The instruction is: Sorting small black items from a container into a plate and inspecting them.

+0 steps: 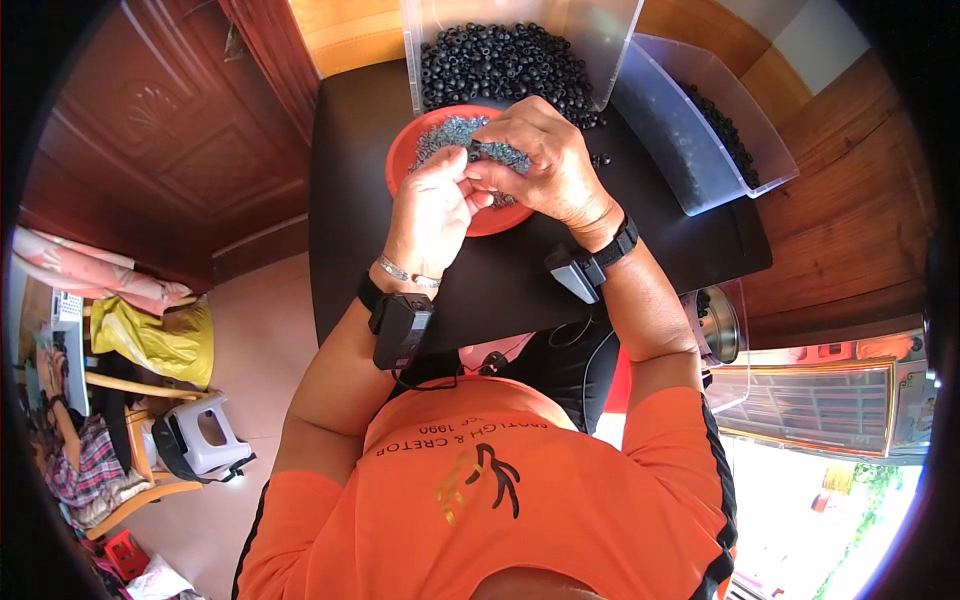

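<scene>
My left hand [432, 205] and my right hand [545, 165] meet over a red round bowl [402, 140], fingertips pinched close together. A small dark spot shows between the fingertips, but what they hold is too small to make out. Inside the bowl lies a heap of small silvery-grey pieces [450, 132], partly hidden by my hands. Just behind it, a clear plastic box [415, 60] lies open toward me with many small black round parts [505, 65] in it. A few loose black parts [600, 160] rest beside my right hand.
Everything stands on a dark tabletop [360, 200]. To the right is a translucent bin [660, 120] with more black parts. A metal pot [718, 325] stands low at my right elbow. On the left are a chair with clothes and a pale plastic stool [205, 435].
</scene>
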